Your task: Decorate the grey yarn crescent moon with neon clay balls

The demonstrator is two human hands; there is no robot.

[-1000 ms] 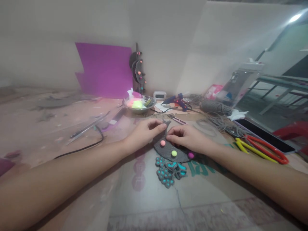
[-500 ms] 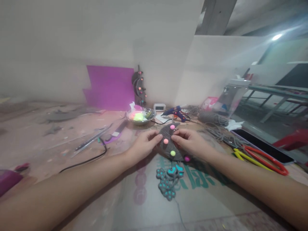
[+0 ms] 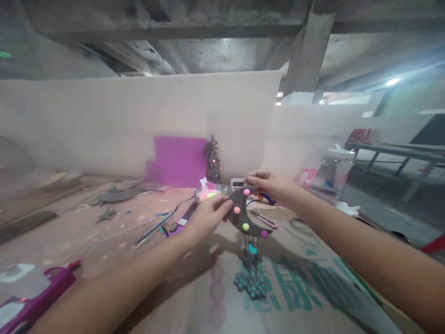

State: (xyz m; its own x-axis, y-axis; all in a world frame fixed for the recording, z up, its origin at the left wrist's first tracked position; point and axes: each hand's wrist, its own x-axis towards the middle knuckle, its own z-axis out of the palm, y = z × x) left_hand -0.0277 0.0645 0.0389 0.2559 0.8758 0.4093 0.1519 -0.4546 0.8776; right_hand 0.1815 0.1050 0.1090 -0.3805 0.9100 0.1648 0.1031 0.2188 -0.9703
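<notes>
A dark grey, yarn-wrapped crescent moon ornament (image 3: 239,220) is held up in front of me, with pink, orange, yellow-green and magenta balls on its face. My left hand (image 3: 211,214) pinches the moon's outer left edge between thumb and fingers. At the top tip, my right hand (image 3: 267,183) is closed on the moon's upper end, by what looks like a small loop. Strings hang from the lower curve and carry a turquoise-and-grey piece (image 3: 252,249). Below it dangles a cluster of grey flowers with turquoise dots (image 3: 251,285), over the printed board.
A similar moon ornament (image 3: 213,160) leans on the wall beside a purple sheet (image 3: 181,162). Behind my hands are a bowl (image 3: 222,189) and a small white digital display (image 3: 238,183). A lidded clear jar (image 3: 332,174) stands right; a purple object (image 3: 57,283) lies lower left.
The moon has been raised, and its flower pieces now hang below it. My right hand has shifted from the inner edge to the top tip. The view has tilted upward.
</notes>
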